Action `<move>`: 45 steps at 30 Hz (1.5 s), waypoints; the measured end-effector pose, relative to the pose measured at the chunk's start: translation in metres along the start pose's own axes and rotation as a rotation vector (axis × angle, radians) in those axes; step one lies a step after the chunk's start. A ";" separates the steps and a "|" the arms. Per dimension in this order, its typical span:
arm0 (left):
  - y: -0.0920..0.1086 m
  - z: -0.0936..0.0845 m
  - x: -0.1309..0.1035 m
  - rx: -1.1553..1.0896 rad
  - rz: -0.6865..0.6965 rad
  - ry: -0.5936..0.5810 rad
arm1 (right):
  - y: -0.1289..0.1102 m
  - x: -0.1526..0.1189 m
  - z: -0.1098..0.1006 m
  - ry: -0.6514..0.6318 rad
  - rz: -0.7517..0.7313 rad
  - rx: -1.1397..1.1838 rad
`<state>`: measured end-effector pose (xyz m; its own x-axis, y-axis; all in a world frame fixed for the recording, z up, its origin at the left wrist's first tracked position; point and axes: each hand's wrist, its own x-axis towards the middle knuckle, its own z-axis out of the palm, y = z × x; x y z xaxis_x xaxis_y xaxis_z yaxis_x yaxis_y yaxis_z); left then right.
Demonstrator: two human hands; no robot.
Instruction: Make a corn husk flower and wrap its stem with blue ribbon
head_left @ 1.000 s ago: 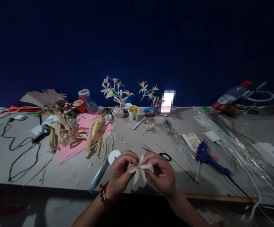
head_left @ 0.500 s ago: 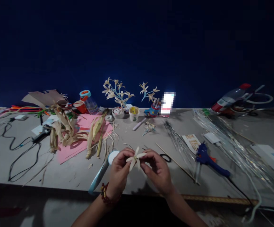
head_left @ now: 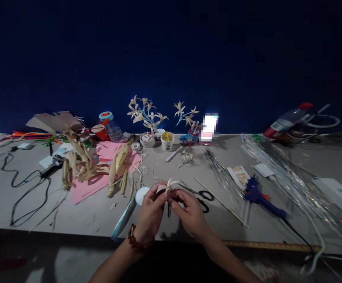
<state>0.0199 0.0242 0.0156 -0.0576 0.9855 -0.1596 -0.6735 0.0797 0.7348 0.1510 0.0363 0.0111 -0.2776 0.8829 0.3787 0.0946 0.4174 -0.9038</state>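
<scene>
Between my two hands, above the table's front part, is a pale husk flower [head_left: 169,185] with narrow curved petals. It is tilted so that the petals point up and away, and a short dark stem shows below. My left hand [head_left: 151,206], with a beaded bracelet at the wrist, pinches the flower's base. My right hand [head_left: 188,210] is closed on the same base from the other side; its fingertips are partly hidden. Black-handled scissors [head_left: 206,195] lie just beyond my right hand. A roll of light blue tape [head_left: 124,220] lies left of my left hand.
Dried corn husks [head_left: 84,165] lie on pink paper [head_left: 85,190] at left. Husk flower branches [head_left: 147,114] stand at the back beside a paper cup [head_left: 167,141]. On the right are a blue glue gun [head_left: 262,200], a thin stick [head_left: 218,200] and wire bundles [head_left: 222,169].
The flower has turned from facing me to a side view with petals upward. My right hand has shifted left and closer to my left hand, uncovering more of the scissors.
</scene>
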 end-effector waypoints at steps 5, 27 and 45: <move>-0.003 -0.005 -0.001 0.161 0.162 -0.004 | 0.003 -0.002 -0.001 0.021 -0.050 -0.063; 0.004 -0.006 -0.008 0.748 0.813 -0.155 | -0.007 -0.001 -0.006 0.080 -0.239 -0.100; 0.012 -0.006 -0.016 0.834 0.807 -0.216 | -0.028 0.007 -0.020 0.115 -0.333 -0.024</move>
<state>0.0088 0.0082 0.0232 -0.0665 0.7938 0.6045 0.1954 -0.5837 0.7881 0.1653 0.0355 0.0428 -0.1880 0.7155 0.6728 0.0403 0.6901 -0.7226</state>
